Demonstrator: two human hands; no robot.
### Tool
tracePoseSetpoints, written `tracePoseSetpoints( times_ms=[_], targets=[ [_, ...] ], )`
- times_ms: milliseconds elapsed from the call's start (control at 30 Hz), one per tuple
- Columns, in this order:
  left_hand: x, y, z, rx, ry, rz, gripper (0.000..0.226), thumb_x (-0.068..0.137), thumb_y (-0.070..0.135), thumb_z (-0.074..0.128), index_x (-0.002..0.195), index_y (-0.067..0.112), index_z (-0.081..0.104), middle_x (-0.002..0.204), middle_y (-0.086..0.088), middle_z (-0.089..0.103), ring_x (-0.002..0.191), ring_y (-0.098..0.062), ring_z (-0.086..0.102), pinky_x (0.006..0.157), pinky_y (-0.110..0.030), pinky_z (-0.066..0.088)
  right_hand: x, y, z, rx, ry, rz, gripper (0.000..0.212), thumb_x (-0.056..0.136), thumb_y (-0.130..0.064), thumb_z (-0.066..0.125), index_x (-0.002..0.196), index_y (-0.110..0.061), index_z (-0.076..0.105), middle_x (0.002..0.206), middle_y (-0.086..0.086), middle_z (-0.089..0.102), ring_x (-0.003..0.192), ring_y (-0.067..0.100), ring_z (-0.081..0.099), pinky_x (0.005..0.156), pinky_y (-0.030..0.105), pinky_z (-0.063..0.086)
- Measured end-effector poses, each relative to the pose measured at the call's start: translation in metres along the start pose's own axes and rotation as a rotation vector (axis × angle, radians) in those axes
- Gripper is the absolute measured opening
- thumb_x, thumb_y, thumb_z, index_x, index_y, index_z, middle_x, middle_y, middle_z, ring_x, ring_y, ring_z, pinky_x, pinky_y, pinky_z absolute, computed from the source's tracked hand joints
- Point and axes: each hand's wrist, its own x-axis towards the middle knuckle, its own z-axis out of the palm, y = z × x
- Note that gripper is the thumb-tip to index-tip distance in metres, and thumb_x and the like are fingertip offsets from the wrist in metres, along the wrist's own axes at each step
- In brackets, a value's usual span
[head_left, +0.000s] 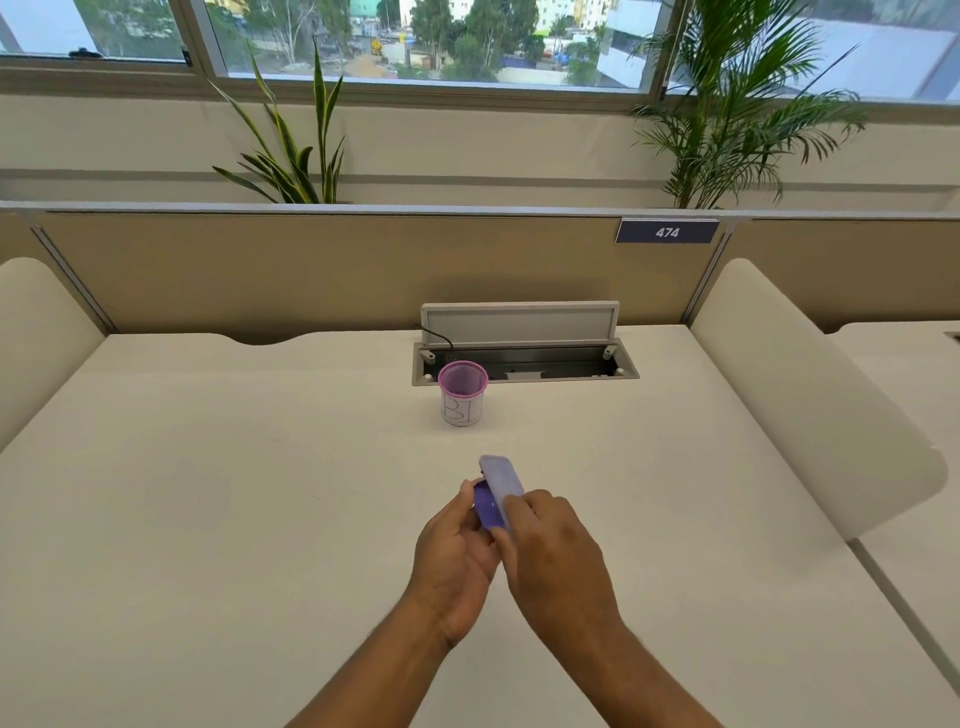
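Both hands hold a small purple plastic case above the white desk. My left hand grips the darker purple bottom part from the left. My right hand pinches the pale lilac lid, which stands lifted and tilted up and away from the bottom. What is inside the case is hidden. Farther back on the desk stands a pink mesh cup with a white paper label marked in pen; neither hand touches it.
Behind the cup an open cable tray is sunk in the desk, its grey flap raised. A beige partition with a "474" sign closes the back. Rounded white dividers flank both sides. Plants stand beyond.
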Motion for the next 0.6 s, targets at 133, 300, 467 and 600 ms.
tracePoseSetpoints(
  times_ms=[133, 300, 467, 600],
  targets=[
    [0.005, 0.001, 0.003, -0.023, -0.028, 0.012, 0.041, 0.107, 0.036, 0.053, 0.126, 0.006, 0.073, 0.131, -0.021, 0.073, 0.116, -0.035, 0.073, 0.089, -0.049, 0.062, 0.007, 0.009, -0.004, 0.15, 0.03, 0.107, 0.016, 0.098, -0.017, 0.064, 0.113, -0.016, 0.07, 0.088, 0.0, 0.068, 0.073, 0.016, 0.059, 0.061, 0.025, 0.051],
    [0.014, -0.002, 0.006, 0.041, -0.037, 0.043, 0.037, 0.106, 0.03, 0.056, 0.138, 0.015, 0.065, 0.134, -0.022, 0.071, 0.125, -0.042, 0.067, 0.101, -0.057, 0.058, 0.014, 0.019, -0.007, 0.527, 0.07, 0.333, 0.016, 0.098, -0.016, 0.066, 0.102, -0.027, 0.076, 0.085, -0.014, 0.073, 0.078, 0.009, 0.068, 0.068, 0.015, 0.055],
    [0.02, -0.009, 0.012, 0.088, -0.06, 0.021, 0.034, 0.103, 0.028, 0.063, 0.135, 0.017, 0.069, 0.135, -0.022, 0.071, 0.127, -0.043, 0.066, 0.102, -0.055, 0.058, 0.015, 0.036, -0.004, 0.693, -0.005, 0.477, 0.023, 0.095, -0.018, 0.071, 0.104, -0.038, 0.066, 0.09, -0.014, 0.073, 0.082, 0.007, 0.07, 0.066, 0.009, 0.053],
    [0.027, -0.019, 0.018, 0.108, -0.07, 0.011, 0.038, 0.105, 0.022, 0.059, 0.141, 0.012, 0.062, 0.135, -0.021, 0.071, 0.124, -0.043, 0.068, 0.096, -0.05, 0.061, 0.014, 0.045, 0.0, 0.664, 0.04, 0.486, 0.016, 0.098, -0.021, 0.065, 0.108, -0.033, 0.067, 0.107, -0.009, 0.066, 0.093, 0.006, 0.067, 0.074, 0.016, 0.056]
  ],
)
